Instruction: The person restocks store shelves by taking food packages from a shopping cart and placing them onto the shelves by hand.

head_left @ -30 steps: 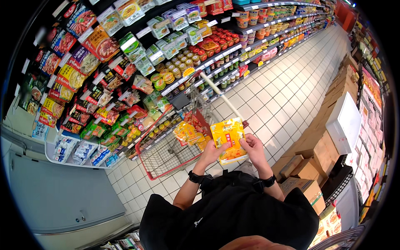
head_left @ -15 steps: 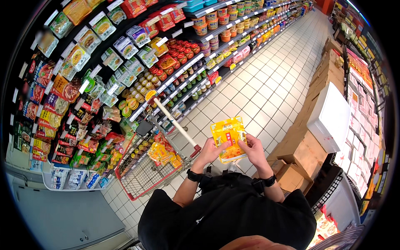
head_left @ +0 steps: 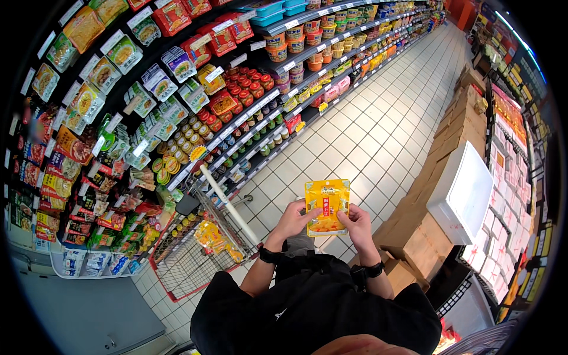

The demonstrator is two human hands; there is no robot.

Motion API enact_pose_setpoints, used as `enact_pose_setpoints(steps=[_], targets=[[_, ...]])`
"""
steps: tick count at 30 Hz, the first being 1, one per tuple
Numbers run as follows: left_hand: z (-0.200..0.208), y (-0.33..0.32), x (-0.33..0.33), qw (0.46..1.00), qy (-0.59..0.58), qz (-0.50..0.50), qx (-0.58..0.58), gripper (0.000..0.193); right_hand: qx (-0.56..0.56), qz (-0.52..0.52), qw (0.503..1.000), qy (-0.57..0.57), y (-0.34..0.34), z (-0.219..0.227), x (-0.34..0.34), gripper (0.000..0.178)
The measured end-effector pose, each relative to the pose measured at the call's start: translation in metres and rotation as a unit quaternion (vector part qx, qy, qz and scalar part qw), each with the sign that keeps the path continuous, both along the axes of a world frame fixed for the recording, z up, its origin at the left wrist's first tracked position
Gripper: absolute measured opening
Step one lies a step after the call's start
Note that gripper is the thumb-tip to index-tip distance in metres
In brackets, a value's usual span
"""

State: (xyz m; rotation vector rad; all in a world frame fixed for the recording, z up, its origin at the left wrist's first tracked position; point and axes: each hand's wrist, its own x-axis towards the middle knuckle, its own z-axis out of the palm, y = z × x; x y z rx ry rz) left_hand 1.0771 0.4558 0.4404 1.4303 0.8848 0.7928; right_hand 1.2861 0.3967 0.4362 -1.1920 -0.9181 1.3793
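Observation:
Both hands hold one yellow food pouch [head_left: 327,198] upright in front of my body, its printed face toward me. My left hand [head_left: 293,219] grips the left edge, thumb lying across the front. On the right edge, my right hand [head_left: 356,225] pinches it, thumb also on the front. The fingers behind the pouch are hidden. To the left stands a wire shopping cart [head_left: 177,255] with a red rim and a pale handle bar [head_left: 228,202]. Several yellow packets [head_left: 218,239] lie inside it. Neither hand touches the cart.
Shelves along the left carry pouches, red-lidded jars [head_left: 245,89] and instant noodle tubs [head_left: 276,47]. Stacked cardboard boxes [head_left: 417,242] line the right, with a white foam box [head_left: 464,192] on them. A tiled floor [head_left: 355,130] runs between. A grey cabinet [head_left: 89,310] stands at lower left.
The pouch, tilted before, is now straighter and slightly lower, facing me squarely. Both hands still hold it. The view has shifted, and the cart appears further left and lower.

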Motion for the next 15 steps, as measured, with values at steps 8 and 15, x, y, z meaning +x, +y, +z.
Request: enact_pose_setpoints(steps=[8,15], targets=[[0.001,0.118,-0.024,0.998,-0.002,0.057,0.028,0.026,0.000,0.075,0.996,-0.055,0.138,0.016,-0.016,0.019],[0.007,0.206,-0.076,0.987,-0.015,0.155,0.049,0.025,0.021,0.215,0.969,-0.119,0.277,0.029,-0.056,0.020]])
